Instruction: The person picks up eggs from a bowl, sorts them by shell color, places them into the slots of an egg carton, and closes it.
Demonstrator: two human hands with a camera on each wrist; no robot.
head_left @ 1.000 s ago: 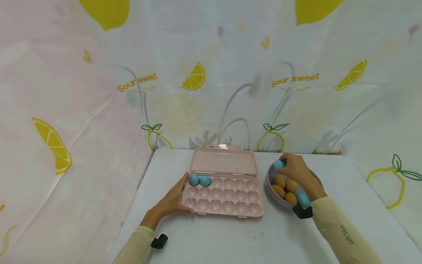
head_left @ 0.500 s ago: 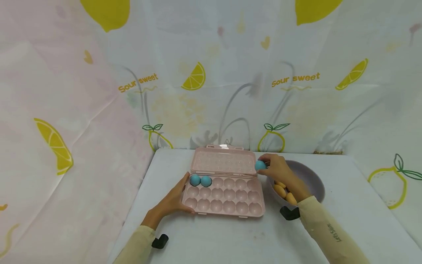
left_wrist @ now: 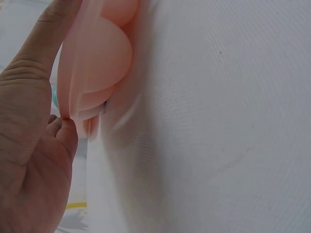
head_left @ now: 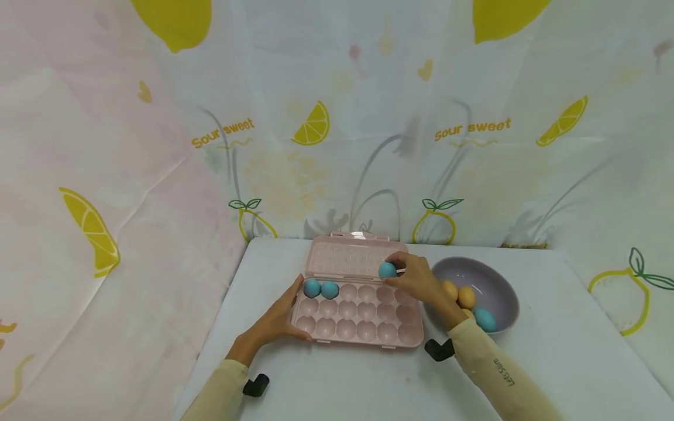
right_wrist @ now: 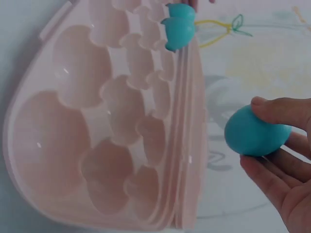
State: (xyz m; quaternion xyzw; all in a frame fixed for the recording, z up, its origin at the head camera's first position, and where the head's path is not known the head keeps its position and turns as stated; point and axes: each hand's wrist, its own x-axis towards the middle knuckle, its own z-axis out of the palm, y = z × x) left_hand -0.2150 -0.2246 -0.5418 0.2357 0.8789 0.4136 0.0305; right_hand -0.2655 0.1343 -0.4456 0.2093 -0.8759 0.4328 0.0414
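A pink plastic egg carton [head_left: 347, 342] lies with its lid [head_left: 342, 257] folded back. Two blue eggs, one at the left corner [head_left: 312, 287] and one beside it [head_left: 329, 290], sit in the back row; its other visible wells are bare. My left hand [head_left: 276, 318] holds the carton's left end, thumb at the front corner and fingers at the back. Between thumb and fingers of my right hand [head_left: 418, 280] is a blue egg [right_wrist: 255, 131], held above the carton's back right part. Its far side is hidden by the hand.
Right of the carton stands a grey-purple bowl [head_left: 502, 286] with several light brown eggs [head_left: 466, 297] and a blue egg [head_left: 485, 320]. My right forearm crosses its left side. A white table [head_left: 342, 386] meets a lemon-print cloth [head_left: 358, 175] at the back.
My right hand has carried the blue egg leftward from over the bowl to above the carton's back right. The left hand and the carton stay where they were.
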